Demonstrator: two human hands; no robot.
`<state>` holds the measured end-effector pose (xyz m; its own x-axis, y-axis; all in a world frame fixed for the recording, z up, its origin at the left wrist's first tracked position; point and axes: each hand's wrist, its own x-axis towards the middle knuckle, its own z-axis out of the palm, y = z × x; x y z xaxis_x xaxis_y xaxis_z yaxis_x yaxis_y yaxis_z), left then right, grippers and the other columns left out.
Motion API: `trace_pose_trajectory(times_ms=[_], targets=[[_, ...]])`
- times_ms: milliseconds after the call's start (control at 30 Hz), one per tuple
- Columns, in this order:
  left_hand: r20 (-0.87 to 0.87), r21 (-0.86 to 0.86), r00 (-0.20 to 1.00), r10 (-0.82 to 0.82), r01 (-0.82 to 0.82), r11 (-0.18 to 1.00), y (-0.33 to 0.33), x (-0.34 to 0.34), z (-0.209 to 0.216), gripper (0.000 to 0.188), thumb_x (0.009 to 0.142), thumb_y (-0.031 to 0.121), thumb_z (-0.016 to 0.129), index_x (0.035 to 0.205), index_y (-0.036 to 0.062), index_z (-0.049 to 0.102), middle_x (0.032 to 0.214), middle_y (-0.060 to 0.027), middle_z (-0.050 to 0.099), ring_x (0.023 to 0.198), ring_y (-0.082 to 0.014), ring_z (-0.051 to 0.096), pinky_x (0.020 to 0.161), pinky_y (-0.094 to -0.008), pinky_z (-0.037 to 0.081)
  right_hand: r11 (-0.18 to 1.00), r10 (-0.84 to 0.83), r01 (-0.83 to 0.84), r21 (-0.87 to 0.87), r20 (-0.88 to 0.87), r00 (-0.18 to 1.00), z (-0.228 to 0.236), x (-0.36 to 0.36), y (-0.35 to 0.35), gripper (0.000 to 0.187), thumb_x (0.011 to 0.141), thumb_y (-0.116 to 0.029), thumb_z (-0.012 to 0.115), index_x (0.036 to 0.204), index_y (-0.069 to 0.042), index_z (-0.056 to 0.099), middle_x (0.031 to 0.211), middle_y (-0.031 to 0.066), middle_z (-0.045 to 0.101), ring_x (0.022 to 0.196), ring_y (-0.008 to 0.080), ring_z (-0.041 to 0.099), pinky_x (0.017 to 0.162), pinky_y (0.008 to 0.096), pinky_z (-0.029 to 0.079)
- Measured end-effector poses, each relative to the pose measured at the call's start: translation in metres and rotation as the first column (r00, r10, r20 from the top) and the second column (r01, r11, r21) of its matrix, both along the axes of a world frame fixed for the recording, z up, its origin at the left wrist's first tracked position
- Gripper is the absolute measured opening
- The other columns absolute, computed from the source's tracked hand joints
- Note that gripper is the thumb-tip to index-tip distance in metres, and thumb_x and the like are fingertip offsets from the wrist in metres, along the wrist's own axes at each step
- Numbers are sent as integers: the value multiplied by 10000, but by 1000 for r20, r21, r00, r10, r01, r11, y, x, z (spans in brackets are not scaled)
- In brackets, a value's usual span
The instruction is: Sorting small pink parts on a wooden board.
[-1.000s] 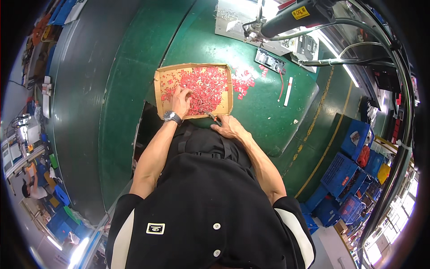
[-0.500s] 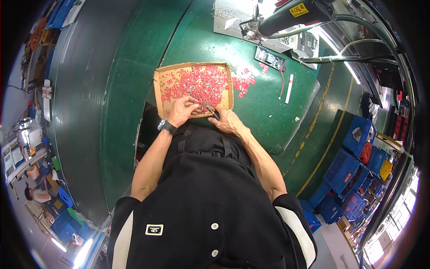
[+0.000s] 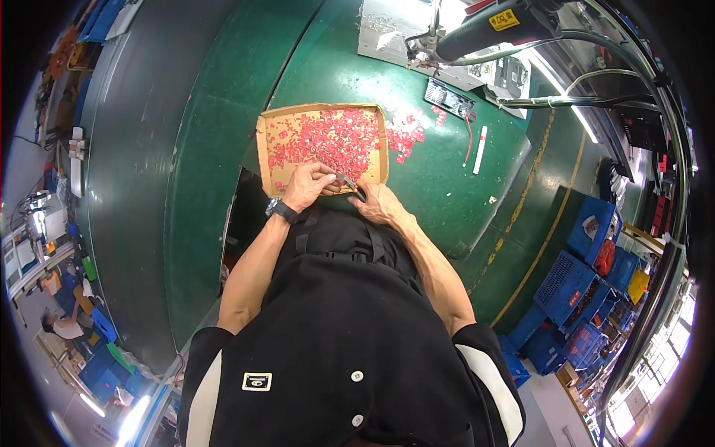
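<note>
A shallow cardboard box [image 3: 262, 149] lies in front of me, strewn with small red pieces [image 3: 337, 135]. At its near edge my right hand [image 3: 378, 204] is closed round a pair of nippers [image 3: 347, 182] with a metal head and dark handles. The nippers point up and to the left, toward my left fingertips. My left hand [image 3: 304, 185], with a dark watch on the wrist, is closed in a pinch over the box's near side. What sits between its fingertips is too small to make out.
More red pieces [image 3: 406, 138] lie on the green table [image 3: 432, 179] right of the box. Farther right are a black-and-silver device [image 3: 448, 97] with a red wire and a white strip [image 3: 480, 150]. A dark tool on an arm [image 3: 491, 33] hangs at the upper right.
My left hand has shifted very slightly, and the fingers look more drawn together. The nippers stay in my right hand at nearly the same place by the box's near edge.
</note>
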<state>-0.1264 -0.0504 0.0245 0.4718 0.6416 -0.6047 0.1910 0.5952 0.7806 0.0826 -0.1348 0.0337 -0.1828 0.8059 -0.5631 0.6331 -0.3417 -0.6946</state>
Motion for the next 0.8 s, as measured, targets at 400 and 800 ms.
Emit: trace_pose_trajectory(times_ms=[400,800], targets=[[-249,119,927,280,-257,959,6,-38,-31,184,972,12,544,1142,-49,581,915,-179,699,749,-239,728,628,-320,601,959,-82,-72,276,510,856,-18,10,-4,414,860,-354,697,1099,-33,594,927,256,657,842,437,677,726,528,541],[-562,409,822,91,181,894,0,-28,-63,246,797,152,772,918,-12,633,867,-178,665,856,-358,659,804,-461,503,1000,22,-25,6,288,957,2,3,-5,418,884,-385,683,1076,-18,630,997,294,681,972,466,659,851,530,522]])
